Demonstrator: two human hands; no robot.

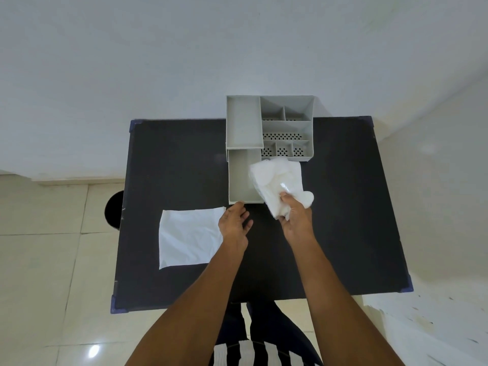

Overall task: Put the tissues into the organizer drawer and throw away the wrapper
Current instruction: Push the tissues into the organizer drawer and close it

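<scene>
**Tissue pack held over an open organizer drawer**

Seen from a head-worn camera looking down, a person stands at a dark rectangular table. At its far edge sits a grey plastic desk organizer with several small compartments, some with perforated floors. Its long grey drawer is pulled out toward the person and looks empty.

The right hand grips a soft white pack of tissues in a clear plastic wrapper, fingers closed around its near end. The pack is lifted and tilted, overlapping the drawer's right wall and the organizer's front corner.

The left hand is loosely open and holds nothing, its fingertips just at the drawer's near front edge.

A flat, slightly creased white sheet lies on the table, just left of the left hand. A round black bin stands on the pale tiled floor, beside the table's left edge.
</scene>
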